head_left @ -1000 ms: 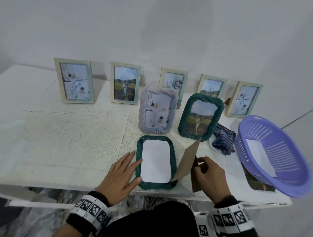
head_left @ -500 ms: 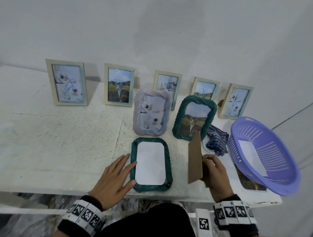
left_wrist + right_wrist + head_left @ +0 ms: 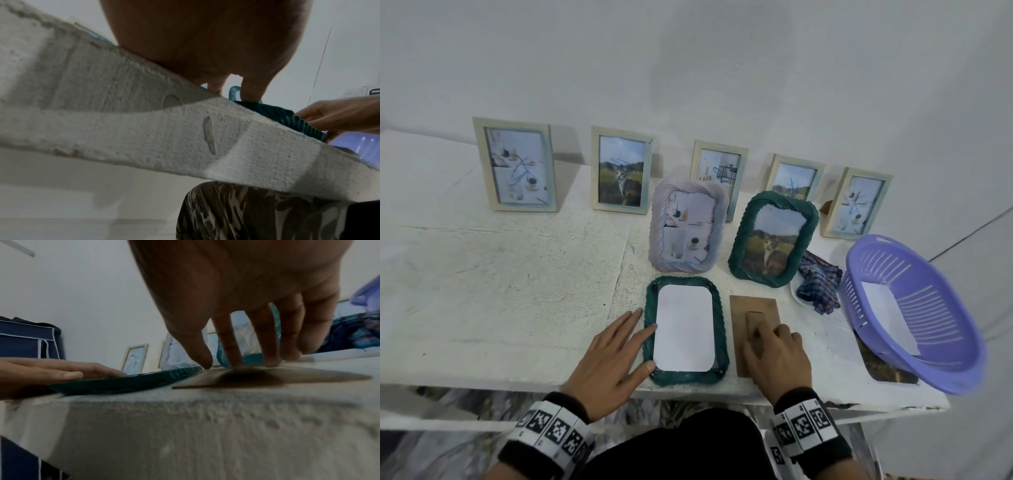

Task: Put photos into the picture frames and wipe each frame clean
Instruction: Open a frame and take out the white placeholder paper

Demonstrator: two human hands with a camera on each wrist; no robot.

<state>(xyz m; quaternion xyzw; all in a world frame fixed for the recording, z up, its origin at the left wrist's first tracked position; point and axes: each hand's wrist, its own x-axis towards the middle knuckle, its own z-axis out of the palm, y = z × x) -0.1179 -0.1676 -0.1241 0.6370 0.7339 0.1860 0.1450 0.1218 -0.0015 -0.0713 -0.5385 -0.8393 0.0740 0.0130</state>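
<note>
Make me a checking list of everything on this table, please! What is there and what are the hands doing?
Surface: white table, rough and scuffed.
Job's things: green frame lying face down, white photo back showing inside it; brown backing board flat beside it; seven filled frames standing behind.
Clutter: checked cloth; purple basket holding a white sheet, with a photo partly under it.
Grippers: left hand flat, fingers touching the green frame; right hand with its fingers on the backing board.
Cables: nothing seen.
Surroundings: plain white wall.
</note>
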